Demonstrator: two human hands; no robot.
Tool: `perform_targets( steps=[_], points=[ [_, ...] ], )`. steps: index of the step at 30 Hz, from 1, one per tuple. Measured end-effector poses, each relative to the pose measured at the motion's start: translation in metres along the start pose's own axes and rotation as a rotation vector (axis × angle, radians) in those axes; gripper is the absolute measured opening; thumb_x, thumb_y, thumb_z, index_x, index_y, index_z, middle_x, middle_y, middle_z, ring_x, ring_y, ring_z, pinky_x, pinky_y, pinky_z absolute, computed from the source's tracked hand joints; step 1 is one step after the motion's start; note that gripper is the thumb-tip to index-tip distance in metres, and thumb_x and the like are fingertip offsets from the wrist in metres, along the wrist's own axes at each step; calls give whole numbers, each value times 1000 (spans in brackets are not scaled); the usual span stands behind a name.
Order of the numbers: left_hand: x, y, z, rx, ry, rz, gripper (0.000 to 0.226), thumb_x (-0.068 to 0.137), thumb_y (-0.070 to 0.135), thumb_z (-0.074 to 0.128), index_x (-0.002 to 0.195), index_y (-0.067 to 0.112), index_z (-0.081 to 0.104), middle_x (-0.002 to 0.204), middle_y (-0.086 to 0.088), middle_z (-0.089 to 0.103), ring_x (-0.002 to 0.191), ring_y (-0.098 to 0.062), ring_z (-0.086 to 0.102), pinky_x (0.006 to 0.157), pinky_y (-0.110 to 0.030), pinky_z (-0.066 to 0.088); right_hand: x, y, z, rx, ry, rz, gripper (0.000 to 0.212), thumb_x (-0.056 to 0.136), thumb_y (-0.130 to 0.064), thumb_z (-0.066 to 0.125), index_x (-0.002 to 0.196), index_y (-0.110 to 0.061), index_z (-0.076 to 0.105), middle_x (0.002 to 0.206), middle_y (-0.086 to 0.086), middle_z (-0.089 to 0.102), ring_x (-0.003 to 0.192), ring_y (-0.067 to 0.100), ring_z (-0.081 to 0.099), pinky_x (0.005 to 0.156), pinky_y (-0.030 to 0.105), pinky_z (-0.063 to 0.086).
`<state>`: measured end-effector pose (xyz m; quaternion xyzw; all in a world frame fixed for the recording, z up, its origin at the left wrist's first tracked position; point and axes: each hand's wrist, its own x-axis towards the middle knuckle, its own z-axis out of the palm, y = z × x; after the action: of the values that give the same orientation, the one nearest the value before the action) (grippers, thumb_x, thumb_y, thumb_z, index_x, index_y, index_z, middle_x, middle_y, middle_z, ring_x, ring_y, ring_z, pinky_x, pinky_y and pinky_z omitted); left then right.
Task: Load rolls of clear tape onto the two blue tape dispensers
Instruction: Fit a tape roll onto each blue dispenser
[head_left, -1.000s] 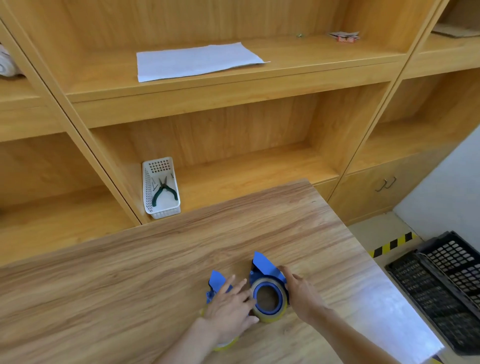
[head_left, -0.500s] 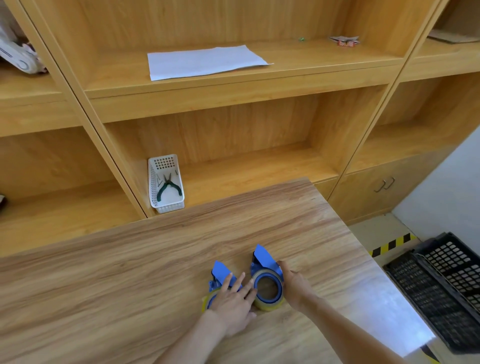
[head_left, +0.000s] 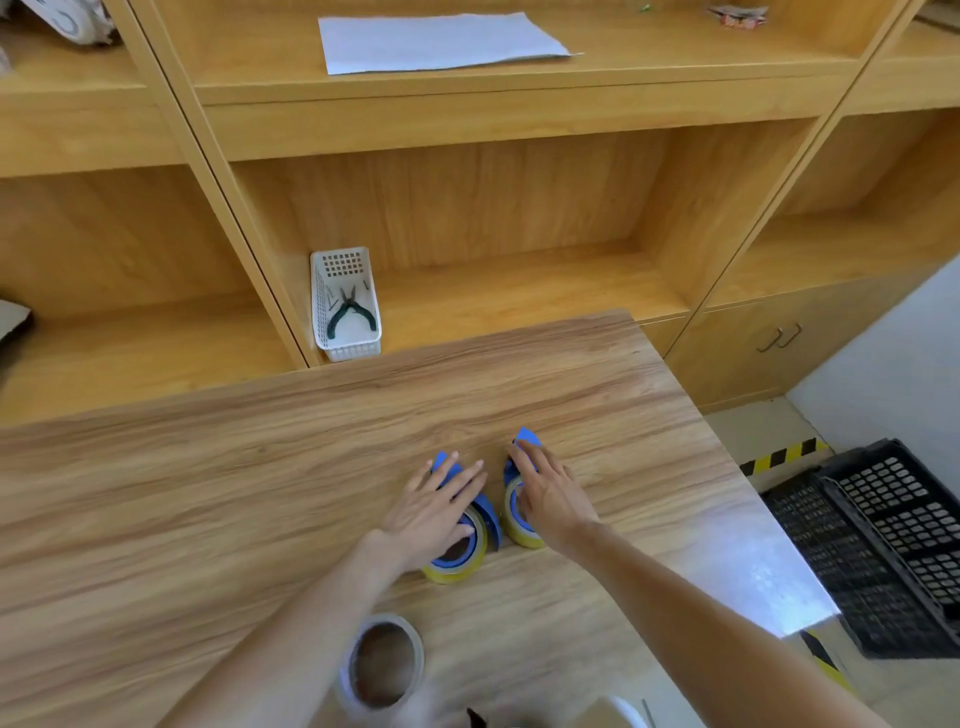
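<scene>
Two blue tape dispensers stand side by side on the wooden table (head_left: 234, 493), each with a yellowish clear roll on it. My left hand (head_left: 436, 512) lies flat, fingers spread, over the left dispenser (head_left: 489, 506) and its roll (head_left: 457, 570). My right hand (head_left: 551, 500) lies palm down over the right dispenser (head_left: 525, 436) and its roll (head_left: 514, 526). Both hands cover most of the dispensers. A loose tape roll (head_left: 382, 662) lies flat near the table's front edge, under my left forearm.
A white basket (head_left: 345, 343) with green-handled pliers (head_left: 350, 314) sits on the shelf behind the table. A white sheet of paper (head_left: 436, 39) lies one shelf up. Black plastic crates (head_left: 893, 545) stand on the floor to the right of the table.
My right hand moved from the side of the right roll onto its top. My left hand stretched out flat over the left dispenser. The view tilted down, and the loose roll came into sight.
</scene>
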<state>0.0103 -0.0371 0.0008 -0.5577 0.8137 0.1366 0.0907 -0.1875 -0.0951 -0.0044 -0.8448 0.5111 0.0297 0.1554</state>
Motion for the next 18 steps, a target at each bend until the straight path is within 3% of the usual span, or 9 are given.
perform_targets(
  steps=[3,5,7,10,13,18],
  points=[
    [-12,-11,-1,-81,-36,-69,94,89,51,58,155,24,-3,163,8,-15,150,-22,-1,118,-44,18,1,-16,2,26,-5,-102,42,98,-15,40,140,-12,39,136,9,53,131,30,43,100,41,40],
    [-19,-19,7,-246,-73,-165,114,78,45,75,154,29,-8,162,9,-20,148,-24,8,112,-46,29,-2,-26,3,78,-75,-124,39,100,-14,38,139,-13,39,122,15,61,116,36,52,88,43,45],
    [-25,-22,15,-453,-112,-279,129,70,35,85,152,36,-14,162,4,-20,149,-29,8,113,-50,29,-3,-34,5,133,-122,-81,43,102,-15,37,145,-18,33,116,19,62,100,39,60,76,44,51],
    [-31,-16,18,-523,-209,-394,129,73,31,84,149,39,-20,161,-14,9,145,-35,22,111,-51,31,-1,-41,4,172,-147,-8,48,100,-12,35,146,-23,26,112,18,64,87,40,64,69,50,56],
    [-30,-7,16,-450,-195,-442,126,76,32,82,151,34,-19,133,-19,50,117,-36,54,94,-45,47,0,-45,6,162,-179,67,52,99,-8,33,147,-28,23,111,21,62,87,41,64,67,46,54],
    [-26,-3,19,-580,-117,-509,121,76,19,81,154,30,-11,130,-16,54,112,-34,57,85,-37,46,-2,-52,10,268,-189,151,51,98,-13,38,144,-32,24,121,18,58,94,38,64,74,46,56]
  ],
)
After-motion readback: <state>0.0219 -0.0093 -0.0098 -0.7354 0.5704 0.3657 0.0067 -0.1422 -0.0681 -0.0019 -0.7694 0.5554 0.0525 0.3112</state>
